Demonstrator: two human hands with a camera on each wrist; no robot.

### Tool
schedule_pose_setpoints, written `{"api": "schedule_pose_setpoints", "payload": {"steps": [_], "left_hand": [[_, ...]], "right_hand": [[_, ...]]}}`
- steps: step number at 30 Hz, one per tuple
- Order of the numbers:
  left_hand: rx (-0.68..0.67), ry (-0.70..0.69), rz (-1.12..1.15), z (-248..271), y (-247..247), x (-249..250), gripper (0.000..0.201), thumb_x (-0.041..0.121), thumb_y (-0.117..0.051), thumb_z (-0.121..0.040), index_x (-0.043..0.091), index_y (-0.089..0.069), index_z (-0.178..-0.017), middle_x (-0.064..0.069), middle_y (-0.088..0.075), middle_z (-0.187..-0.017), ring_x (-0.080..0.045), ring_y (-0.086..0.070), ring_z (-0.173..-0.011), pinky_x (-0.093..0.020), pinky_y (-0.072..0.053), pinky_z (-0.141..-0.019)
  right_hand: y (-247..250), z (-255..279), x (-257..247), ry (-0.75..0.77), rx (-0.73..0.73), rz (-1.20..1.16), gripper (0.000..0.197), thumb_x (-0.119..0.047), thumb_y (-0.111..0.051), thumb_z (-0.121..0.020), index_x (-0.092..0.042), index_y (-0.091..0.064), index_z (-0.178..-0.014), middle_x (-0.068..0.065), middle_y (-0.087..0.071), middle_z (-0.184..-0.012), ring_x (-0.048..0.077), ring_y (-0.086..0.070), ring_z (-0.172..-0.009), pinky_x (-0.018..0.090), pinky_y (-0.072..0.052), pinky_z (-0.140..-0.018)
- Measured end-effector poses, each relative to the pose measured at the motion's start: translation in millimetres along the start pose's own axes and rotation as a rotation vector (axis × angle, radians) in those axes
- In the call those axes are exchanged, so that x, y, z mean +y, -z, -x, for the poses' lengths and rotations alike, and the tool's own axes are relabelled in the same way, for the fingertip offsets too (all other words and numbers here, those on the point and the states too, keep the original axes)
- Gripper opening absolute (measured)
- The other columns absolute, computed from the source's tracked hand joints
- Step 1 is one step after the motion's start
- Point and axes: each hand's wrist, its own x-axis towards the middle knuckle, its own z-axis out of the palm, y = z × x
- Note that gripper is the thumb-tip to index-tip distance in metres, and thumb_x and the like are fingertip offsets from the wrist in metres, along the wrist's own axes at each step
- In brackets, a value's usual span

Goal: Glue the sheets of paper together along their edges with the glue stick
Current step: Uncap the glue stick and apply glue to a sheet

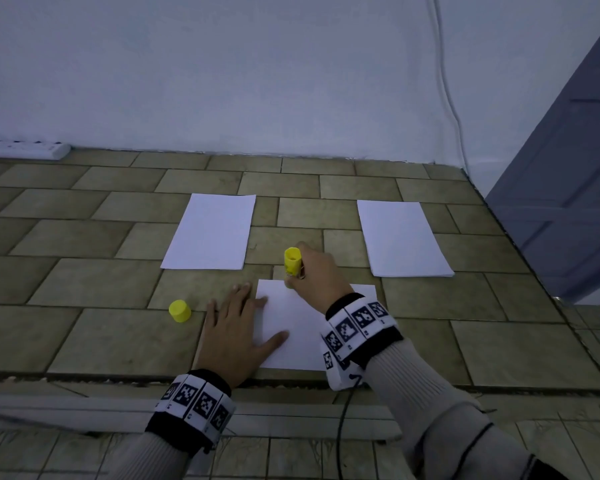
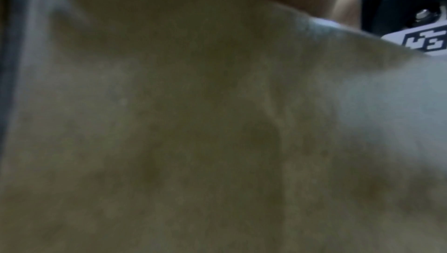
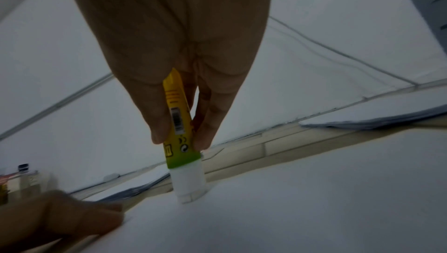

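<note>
while glue stick [image 1: 292, 260] meets sheet [image 1: 293, 317] — cap [image 1: 180, 311] left, stacks [image 1: 210, 232] beyond

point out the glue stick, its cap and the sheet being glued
glue stick [image 3: 180, 138]: right wrist view, yellow barrel below the fingertips
cap [image 1: 180, 311]: head view, side wall
sheet being glued [image 1: 302, 344]: head view, bare middle between the hands

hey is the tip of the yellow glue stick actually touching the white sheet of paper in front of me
Touching. The right wrist view shows the yellow glue stick, held by the right hand, with its white tip pressed onto the near white paper sheet, no gap.
</note>
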Motion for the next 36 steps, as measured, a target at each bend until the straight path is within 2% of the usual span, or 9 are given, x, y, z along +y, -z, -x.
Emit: {"api": "schedule_pose_setpoints", "payload": {"steps": [3, 6, 12, 15, 18, 23, 27, 30, 36], "left_hand": [[0.013, -0.003, 0.02, 0.1, 0.1, -1.0, 0.104, 0.093, -0.007, -0.069, 0.027, -0.044, -0.14, -0.004, -0.028, -0.157, -0.021, -0.014, -0.149, -0.052, -0.005, -0.119], [0.017, -0.004, 0.013, 0.8, -0.5, -1.1, 0.101, 0.092, -0.014, -0.07, 0.027, -0.043, -0.141, -0.003, -0.028, -0.157, -0.02, -0.013, -0.149, -0.051, -0.004, -0.12], [0.063, -0.016, 0.002, 2.4, -4.6, -0.8, 0.086, 0.083, -0.027, -0.076, 0.026, -0.046, -0.138, -0.002, -0.034, -0.154, -0.02, -0.018, -0.148, -0.052, -0.009, -0.12], [0.08, -0.014, -0.021, 3.0, -5.7, 0.2, 0.086, 0.082, -0.028, -0.076, 0.024, -0.048, -0.136, -0.004, -0.036, -0.153, -0.021, -0.023, -0.147, -0.053, -0.012, -0.119], [0.088, -0.011, -0.042, 2.8, -6.9, 1.8, 0.088, 0.083, -0.025, -0.077, 0.022, -0.049, -0.136, -0.005, -0.037, -0.153, -0.022, -0.025, -0.146, -0.053, -0.012, -0.118], [0.056, -0.004, -0.062, 1.8, -5.6, 2.6, 0.104, 0.091, -0.007, -0.073, 0.021, -0.043, -0.141, -0.005, -0.031, -0.156, -0.022, -0.019, -0.148, -0.051, -0.007, -0.119], [0.03, -0.003, -0.06, 1.4, -4.3, 4.2, 0.11, 0.091, -0.004, -0.073, 0.016, -0.043, -0.143, -0.007, -0.032, -0.156, -0.023, -0.021, -0.148, -0.054, -0.009, -0.118], [0.008, -0.012, -0.062, 1.1, -4.7, 3.3, 0.107, 0.088, -0.008, -0.078, 0.011, -0.043, -0.144, -0.01, -0.039, -0.152, -0.026, -0.03, -0.144, -0.059, -0.019, -0.115], [-0.003, -0.021, -0.081, 1.6, -8.6, -1.8, 0.101, 0.085, -0.019, -0.079, 0.013, -0.036, -0.148, -0.007, -0.034, -0.155, -0.023, -0.022, -0.147, -0.057, -0.015, -0.117]], "right_hand": [[17.3, 10.9, 20.1, -0.053, 0.026, 0.056, 0.029, -0.014, -0.068, -0.083, -0.007, -0.05, -0.105, 0.013, -0.062, -0.1, 0.029, -0.057, -0.092, 0.027, -0.038, -0.068], [35.5, 23.7, 42.6, -0.075, 0.08, 0.056, 0.025, -0.012, -0.066, -0.082, -0.013, -0.044, -0.093, 0.011, -0.06, -0.091, 0.029, -0.056, -0.085, 0.031, -0.043, -0.068], [62.4, 43.3, 79.3, -0.153, 0.2, 0.07, 0.017, -0.01, -0.065, -0.084, -0.004, -0.05, -0.09, 0.012, -0.063, -0.083, 0.029, -0.06, -0.078, 0.031, -0.044, -0.067], [68.0, 50.2, 82.2, -0.169, 0.24, 0.047, 0.021, -0.011, -0.068, -0.083, -0.009, -0.048, -0.09, 0.009, -0.061, -0.085, 0.024, -0.059, -0.078, 0.026, -0.041, -0.068], [61.6, 53.2, 69.7, -0.142, 0.282, -0.025, 0.021, -0.012, -0.07, -0.081, -0.006, -0.051, -0.089, 0.007, -0.063, -0.084, 0.022, -0.061, -0.078, 0.034, -0.051, -0.072], [29.7, 56.5, 16.8, 0.012, 0.122, -0.214, 0.02, -0.011, -0.071, -0.08, -0.01, -0.052, -0.083, 0.006, -0.064, -0.082, 0.018, -0.063, -0.077, 0.027, -0.053, -0.07], [-2.5, 48.5, -11.8, 0.095, -0.001, -0.209, 0.017, -0.012, -0.068, -0.083, -0.007, -0.054, -0.091, 0.009, -0.062, -0.092, 0.022, -0.061, -0.083, 0.04, -0.053, -0.076], [-18.4, 39.6, -18.3, 0.103, -0.051, -0.127, 0.026, -0.015, -0.068, -0.084, -0.005, -0.053, -0.102, 0.014, -0.059, -0.101, 0.028, -0.058, -0.093, 0.045, -0.051, -0.081], [-27.7, 37.0, -20.8, 0.135, -0.086, 0.006, 0.035, -0.016, -0.063, -0.088, -0.002, -0.049, -0.116, 0.018, -0.057, -0.11, 0.031, -0.055, -0.1, 0.043, -0.047, -0.084]]}}
